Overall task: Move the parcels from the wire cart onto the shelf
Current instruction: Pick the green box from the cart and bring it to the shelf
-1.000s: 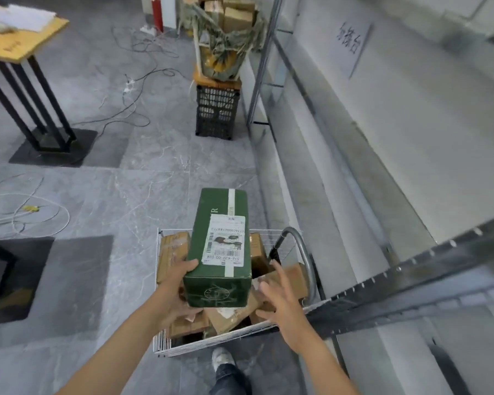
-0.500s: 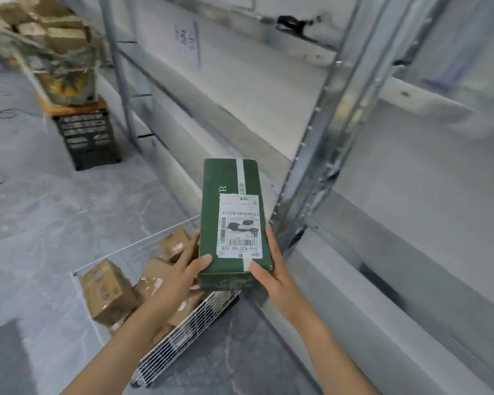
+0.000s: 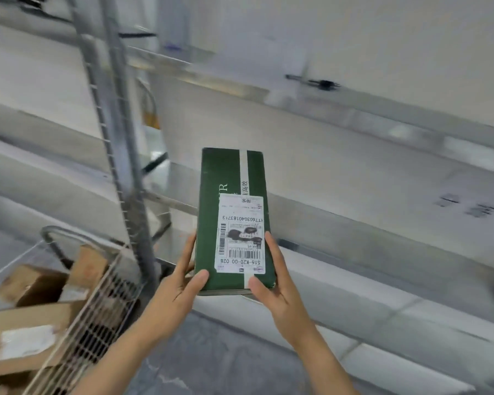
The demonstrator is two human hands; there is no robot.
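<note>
Gripping the green parcel [image 3: 231, 178] at mid frame, the left hand [image 3: 177, 286] and right hand [image 3: 275, 285] are curled round its near end. It is held up before the shelf [image 3: 354, 249]; brown parcels [image 3: 32, 283] are seen in the wire cart [image 3: 77, 332], lower left.

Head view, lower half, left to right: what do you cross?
brown parcels → wire cart side → shelf post → left hand → green parcel → right hand
</note>
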